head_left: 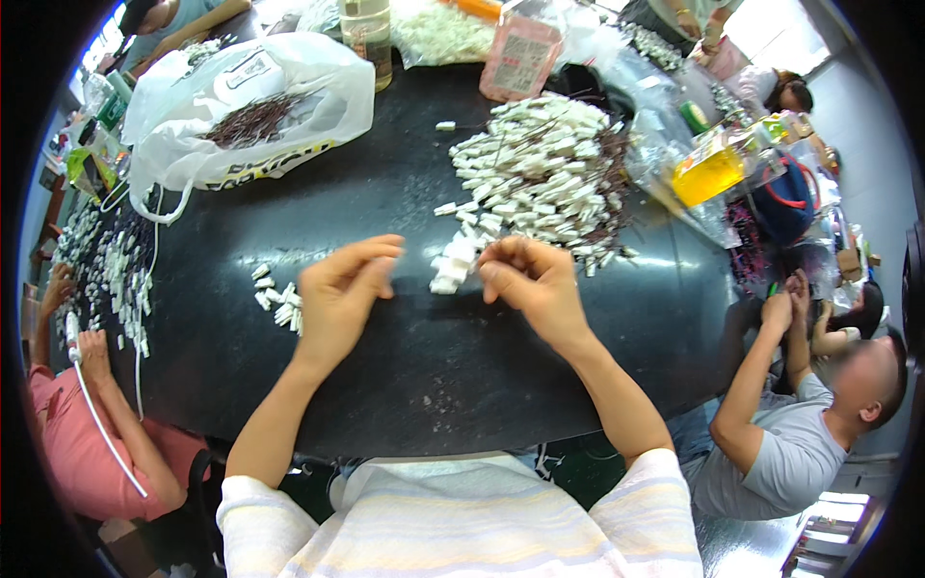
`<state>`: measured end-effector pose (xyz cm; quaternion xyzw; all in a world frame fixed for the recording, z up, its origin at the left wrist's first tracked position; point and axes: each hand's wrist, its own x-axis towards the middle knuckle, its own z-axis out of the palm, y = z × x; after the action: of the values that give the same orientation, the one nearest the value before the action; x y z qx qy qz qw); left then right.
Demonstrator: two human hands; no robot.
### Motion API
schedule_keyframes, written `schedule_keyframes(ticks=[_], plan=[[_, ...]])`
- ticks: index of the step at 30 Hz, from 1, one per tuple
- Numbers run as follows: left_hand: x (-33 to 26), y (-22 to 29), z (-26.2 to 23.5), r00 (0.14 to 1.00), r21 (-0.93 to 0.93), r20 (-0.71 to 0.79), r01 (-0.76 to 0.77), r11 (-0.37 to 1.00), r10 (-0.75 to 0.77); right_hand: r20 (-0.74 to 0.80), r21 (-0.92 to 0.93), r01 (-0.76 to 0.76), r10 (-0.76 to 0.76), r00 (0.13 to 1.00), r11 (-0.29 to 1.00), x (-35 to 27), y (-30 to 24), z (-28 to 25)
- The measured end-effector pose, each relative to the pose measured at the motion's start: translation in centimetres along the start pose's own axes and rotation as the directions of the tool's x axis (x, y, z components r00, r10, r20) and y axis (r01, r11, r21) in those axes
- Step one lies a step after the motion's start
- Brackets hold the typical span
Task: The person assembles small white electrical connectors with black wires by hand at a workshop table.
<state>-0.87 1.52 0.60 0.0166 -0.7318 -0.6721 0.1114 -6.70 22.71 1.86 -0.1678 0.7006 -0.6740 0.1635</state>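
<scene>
My left hand (339, 294) hovers over the black table, fingers curved and thumb a little apart, its tips slightly blurred; nothing shows in it. Beside its wrist lies a small group of white plastic connector-like pieces (286, 313). My right hand (536, 287) is at the near edge of a big heap of white pieces with dark brown wires (540, 173). Its thumb and fingers are bent together next to a few loose white pieces (451, 265); whatever they pinch, if anything, is too small to make out.
A white plastic bag (328, 82) with brown wires inside stands at the back left. Behind the heap are a pink labelled container (520, 60) and a clear jar (366, 34). A yellow bottle (708, 176) lies right. Co-workers sit at both sides; more white pieces (120, 289) lie far left.
</scene>
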Motion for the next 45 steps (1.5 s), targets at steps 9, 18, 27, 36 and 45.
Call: schedule_keyframes(ticks=[9, 18, 27, 36, 45], plan=[[1.1, 2.1, -5.8, 0.941, 0.1, -0.316, -0.094, 0.991, 0.121, -0.088, -0.535, 0.05, -0.115, 0.989, 0.844, 8.7, -7.0, -12.3], [1.6, 1.7, -11.1, 0.908, 0.241, -0.392, -0.058, 0.969, 0.152, 0.014, -0.859, 0.151, -0.272, 0.962, 0.489, 10.0, -7.4, -13.7], [1.6, 1.9, -11.2, 0.921, 0.274, -0.361, -0.048, 0.961, 0.149, 0.031, -0.634, 0.268, -0.323, 0.946, 0.725, 10.8, -6.2, -15.3], [1.7, 1.5, -11.7, 0.91, 0.274, -0.381, -0.059, 0.96, 0.164, -0.172, -0.357, -0.022, -0.042, 0.984, 0.934, 9.5, -7.3, -15.6], [1.8, 1.5, -11.5, 0.922, 0.274, -0.36, -0.039, 0.961, 0.14, -0.175, -0.573, 0.077, -0.214, 0.961, 0.816, 8.8, -6.2, -14.8]])
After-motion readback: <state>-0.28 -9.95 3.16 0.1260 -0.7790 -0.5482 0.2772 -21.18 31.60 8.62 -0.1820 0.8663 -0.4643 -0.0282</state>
